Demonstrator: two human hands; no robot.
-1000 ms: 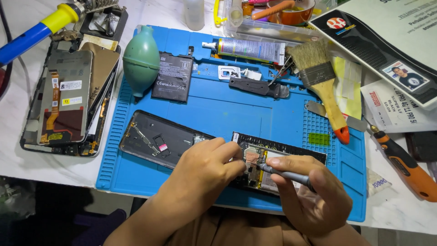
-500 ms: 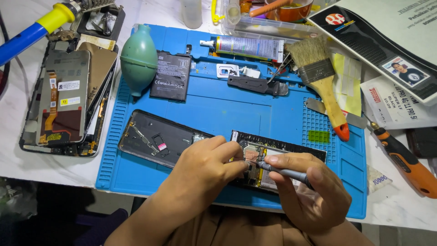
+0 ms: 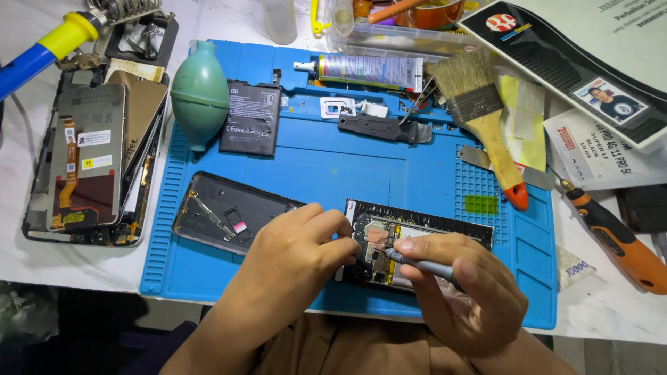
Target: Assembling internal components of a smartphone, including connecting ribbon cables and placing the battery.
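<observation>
Phone [image 3: 417,239], opened with its boards bare, lies at lower centre of the frame on the blue mat [image 3: 333,167]. Left hand [image 3: 295,260] pinches its left edge with curled fingers. Right hand [image 3: 462,292] grips a grey screwdriver [image 3: 420,264], tip on the phone's insides. Back cover [image 3: 229,212] lies just left; battery [image 3: 251,118] and green blower [image 3: 200,94] sit upper left, brush [image 3: 483,114] upper right.

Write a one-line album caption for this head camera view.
Right hand works a grey tool into an opened phone on a blue mat; left hand steadies it.
</observation>
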